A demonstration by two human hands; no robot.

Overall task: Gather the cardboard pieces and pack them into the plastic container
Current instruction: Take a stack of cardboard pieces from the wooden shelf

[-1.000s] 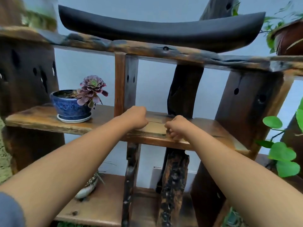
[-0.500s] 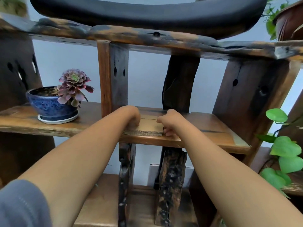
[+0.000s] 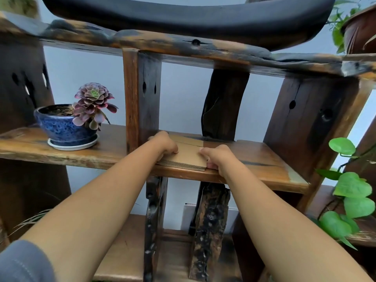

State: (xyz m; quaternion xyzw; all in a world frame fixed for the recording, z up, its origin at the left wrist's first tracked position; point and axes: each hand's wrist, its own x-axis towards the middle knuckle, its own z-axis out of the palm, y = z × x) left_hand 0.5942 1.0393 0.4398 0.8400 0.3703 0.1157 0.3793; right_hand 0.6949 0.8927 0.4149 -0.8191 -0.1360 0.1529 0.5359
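Head view: rustic wooden shelf unit (image 3: 254,159) fills the frame, dark uprights, worn middle board. Long black curved object (image 3: 183,15) sits on the top board; what it is, cannot tell. Leafy green vine (image 3: 352,188) hangs at the right edge. Blue glazed pot (image 3: 61,127) with a purple succulent (image 3: 92,104) stands on a white saucer at the left of the middle shelf, well apart from the work.

Stack of cardboard pieces (image 3: 188,157) lies flat at the front of the middle shelf, just right of the centre post. Left hand (image 3: 164,146) clamps the stack's left edge, fingers curled over the top. Right hand (image 3: 216,156) grips the right front corner, thumb on top, fingertips tucked under the edge. Plastic container not in view.

Step in hand, by my reading: gathering, squaring the stack before lifting. Next move calls for an even pinch from both sides so the loose sheets do not fan out, then a lift clear of the post.
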